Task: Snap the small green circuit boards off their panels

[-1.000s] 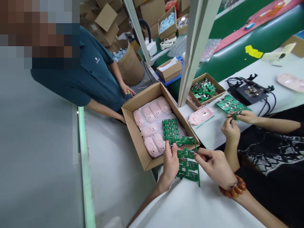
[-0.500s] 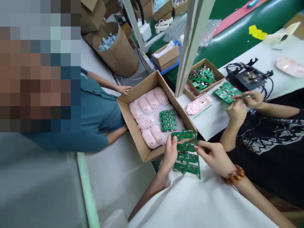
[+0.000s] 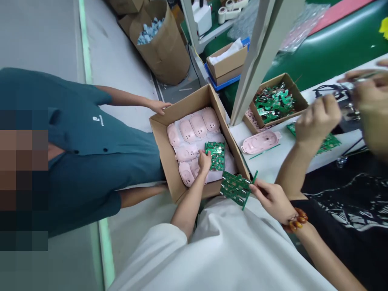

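Circuit board panel (image 3: 235,189), in right hand (image 3: 273,200), over carton's rim (image 3: 227,137)

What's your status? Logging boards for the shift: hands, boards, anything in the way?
Left hand on the green circuit-board stack in the carton. Right hand holding a green board panel at the carton's edge. Co-worker's hands off right, apart.

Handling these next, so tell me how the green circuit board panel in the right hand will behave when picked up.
The green circuit board panel is probably stiff: gripped at one edge by the right hand, it shows no visible sag. It is likely light for its size, since that one hand carries it. Its narrow connecting strips look like the fragile part and might crack if bent, though the picture cannot confirm that.
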### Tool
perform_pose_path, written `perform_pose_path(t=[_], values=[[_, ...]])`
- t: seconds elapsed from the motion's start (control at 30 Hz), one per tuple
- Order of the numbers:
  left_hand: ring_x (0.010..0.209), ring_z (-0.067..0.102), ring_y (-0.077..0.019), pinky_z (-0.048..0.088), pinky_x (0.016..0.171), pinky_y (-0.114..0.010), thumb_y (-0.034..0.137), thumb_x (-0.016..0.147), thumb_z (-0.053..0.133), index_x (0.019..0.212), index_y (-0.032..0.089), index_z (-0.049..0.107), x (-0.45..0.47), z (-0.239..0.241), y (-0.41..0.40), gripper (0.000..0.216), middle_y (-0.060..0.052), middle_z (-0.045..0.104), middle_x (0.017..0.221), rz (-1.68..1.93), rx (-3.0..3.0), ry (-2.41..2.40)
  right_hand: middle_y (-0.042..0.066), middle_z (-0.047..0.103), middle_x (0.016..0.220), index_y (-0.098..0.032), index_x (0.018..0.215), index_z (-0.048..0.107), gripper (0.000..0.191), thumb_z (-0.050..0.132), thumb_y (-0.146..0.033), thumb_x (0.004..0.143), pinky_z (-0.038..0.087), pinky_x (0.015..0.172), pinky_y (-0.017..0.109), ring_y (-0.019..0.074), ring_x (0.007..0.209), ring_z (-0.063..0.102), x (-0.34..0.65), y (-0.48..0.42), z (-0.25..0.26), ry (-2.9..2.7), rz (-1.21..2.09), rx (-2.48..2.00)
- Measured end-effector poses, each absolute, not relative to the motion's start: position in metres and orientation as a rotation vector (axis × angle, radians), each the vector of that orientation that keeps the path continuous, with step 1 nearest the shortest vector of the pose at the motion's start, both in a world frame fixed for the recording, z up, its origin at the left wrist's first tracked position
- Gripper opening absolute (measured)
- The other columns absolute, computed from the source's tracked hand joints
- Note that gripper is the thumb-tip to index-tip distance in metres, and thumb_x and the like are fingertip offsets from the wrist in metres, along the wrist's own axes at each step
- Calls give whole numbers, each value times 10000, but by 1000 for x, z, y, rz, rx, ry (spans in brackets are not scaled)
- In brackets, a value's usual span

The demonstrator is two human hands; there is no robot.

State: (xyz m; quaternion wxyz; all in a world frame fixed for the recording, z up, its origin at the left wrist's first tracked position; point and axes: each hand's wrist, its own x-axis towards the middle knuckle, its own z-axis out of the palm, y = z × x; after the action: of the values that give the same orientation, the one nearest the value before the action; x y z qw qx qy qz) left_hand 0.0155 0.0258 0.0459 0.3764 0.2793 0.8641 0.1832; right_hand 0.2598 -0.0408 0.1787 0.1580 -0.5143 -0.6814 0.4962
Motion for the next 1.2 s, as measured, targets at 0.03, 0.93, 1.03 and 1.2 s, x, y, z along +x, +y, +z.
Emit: perform_pose_path(t=[0.03, 0.93, 1.03, 1.2], values=[[1178, 636, -318, 441, 1013, -408, 319, 962, 610, 1207, 111, 588, 16, 51, 27, 322, -236, 719, 1173, 455, 729, 2245, -43, 359, 519, -249, 638, 362, 495, 392, -600, 986, 306, 498, 267, 123, 487, 320, 262, -37, 178, -1944, 1431, -1474], [906, 703, -192, 500, 827, -259, 311, 891, 665, 1001, 201, 784, 87, 236, 43, 196, -20, 793, 953, 310, 1493, 1145, -42, 417, 576, -217, 664, 442, 507, 453, -620, 972, 304, 534, 246, 112, 550, 360, 300, 3, 206, -1537, 1674, -1425], [840, 694, -195, 508, 803, -270, 304, 877, 659, 945, 193, 779, 92, 248, 46, 178, -17, 778, 871, 337, 1514, 1182, -35, 435, 610, -214, 687, 434, 487, 404, -580, 1008, 322, 572, 244, 117, 590, 393, 294, -2, 215, -1531, 1505, -1444], [836, 673, -215, 517, 834, -302, 329, 869, 632, 863, 197, 767, 87, 253, 33, 189, -36, 757, 826, 401, 1539, 1273, -53, 373, 572, -212, 651, 401, 406, 483, -443, 974, 270, 556, 238, 105, 572, 362, 282, -1, 220, -1590, 1383, -1511]])
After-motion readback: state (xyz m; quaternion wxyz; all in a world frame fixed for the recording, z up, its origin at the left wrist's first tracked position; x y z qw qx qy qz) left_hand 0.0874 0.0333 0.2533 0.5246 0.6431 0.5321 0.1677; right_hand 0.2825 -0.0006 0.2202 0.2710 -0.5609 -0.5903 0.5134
